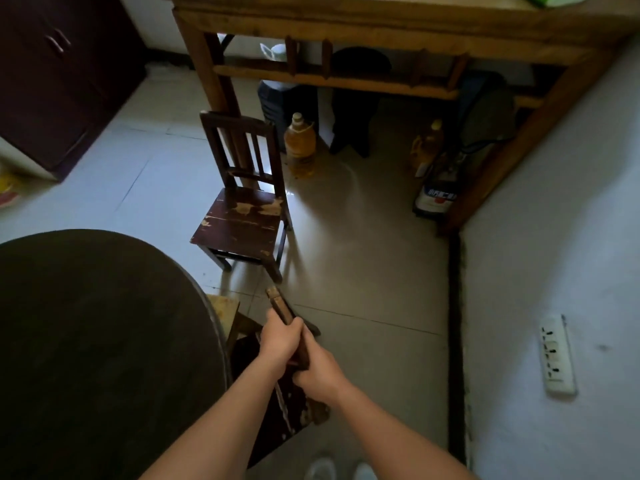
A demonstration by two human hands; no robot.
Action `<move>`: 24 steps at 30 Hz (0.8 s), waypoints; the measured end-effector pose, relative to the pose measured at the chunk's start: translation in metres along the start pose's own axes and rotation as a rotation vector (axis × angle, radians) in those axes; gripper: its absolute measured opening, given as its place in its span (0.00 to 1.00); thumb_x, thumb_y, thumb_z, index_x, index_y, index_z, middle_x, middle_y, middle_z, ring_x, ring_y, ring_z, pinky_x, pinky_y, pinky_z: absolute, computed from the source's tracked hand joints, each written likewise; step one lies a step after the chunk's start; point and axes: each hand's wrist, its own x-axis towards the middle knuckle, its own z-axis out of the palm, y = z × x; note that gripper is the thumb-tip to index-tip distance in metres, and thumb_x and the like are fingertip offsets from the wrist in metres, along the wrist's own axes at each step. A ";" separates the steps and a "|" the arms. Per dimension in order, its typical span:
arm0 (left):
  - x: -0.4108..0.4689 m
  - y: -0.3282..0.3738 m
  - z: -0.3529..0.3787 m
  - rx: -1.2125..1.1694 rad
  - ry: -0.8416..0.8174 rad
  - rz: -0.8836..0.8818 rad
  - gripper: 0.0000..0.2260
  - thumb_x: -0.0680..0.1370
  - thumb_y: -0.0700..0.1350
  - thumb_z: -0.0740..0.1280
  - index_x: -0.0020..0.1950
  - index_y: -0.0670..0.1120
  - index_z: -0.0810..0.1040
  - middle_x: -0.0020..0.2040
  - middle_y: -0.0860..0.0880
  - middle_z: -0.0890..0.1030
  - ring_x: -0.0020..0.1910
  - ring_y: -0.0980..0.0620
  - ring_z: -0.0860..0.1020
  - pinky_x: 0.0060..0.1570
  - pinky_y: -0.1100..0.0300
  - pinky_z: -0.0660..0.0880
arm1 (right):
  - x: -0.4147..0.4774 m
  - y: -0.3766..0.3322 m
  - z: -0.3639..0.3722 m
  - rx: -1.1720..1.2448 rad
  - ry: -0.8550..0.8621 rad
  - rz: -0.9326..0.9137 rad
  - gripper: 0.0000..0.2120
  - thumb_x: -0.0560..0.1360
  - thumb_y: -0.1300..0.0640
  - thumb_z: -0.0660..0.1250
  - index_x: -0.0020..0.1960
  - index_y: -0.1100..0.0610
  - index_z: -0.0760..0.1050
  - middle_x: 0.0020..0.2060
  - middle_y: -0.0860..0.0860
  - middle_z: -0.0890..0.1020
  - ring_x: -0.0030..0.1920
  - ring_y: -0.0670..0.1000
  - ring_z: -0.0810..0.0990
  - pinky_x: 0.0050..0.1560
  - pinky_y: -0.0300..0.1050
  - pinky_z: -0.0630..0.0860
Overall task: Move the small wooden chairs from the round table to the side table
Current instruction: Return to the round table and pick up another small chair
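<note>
Both hands, the left hand (280,336) ahead and the right hand (320,372) behind it, are closed around the top rail of a small wooden chair (287,407) held just beside the round table (104,341). A second wooden chair (242,216) is seen standing upright on the tiled floor (363,271), in front of the side table (381,32), under which oil bottles (300,147) are stored.

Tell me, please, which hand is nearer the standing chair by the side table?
Left. The left hand grips the held chair's top rail nearer the standing chair; the right hand sits behind it.
</note>
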 end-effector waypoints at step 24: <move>0.033 0.159 0.177 -0.133 -0.109 0.093 0.29 0.75 0.51 0.67 0.72 0.43 0.61 0.64 0.40 0.75 0.62 0.41 0.75 0.58 0.44 0.76 | 0.063 0.041 -0.254 0.064 -0.036 0.039 0.43 0.70 0.67 0.63 0.74 0.38 0.48 0.56 0.47 0.73 0.46 0.51 0.80 0.44 0.47 0.82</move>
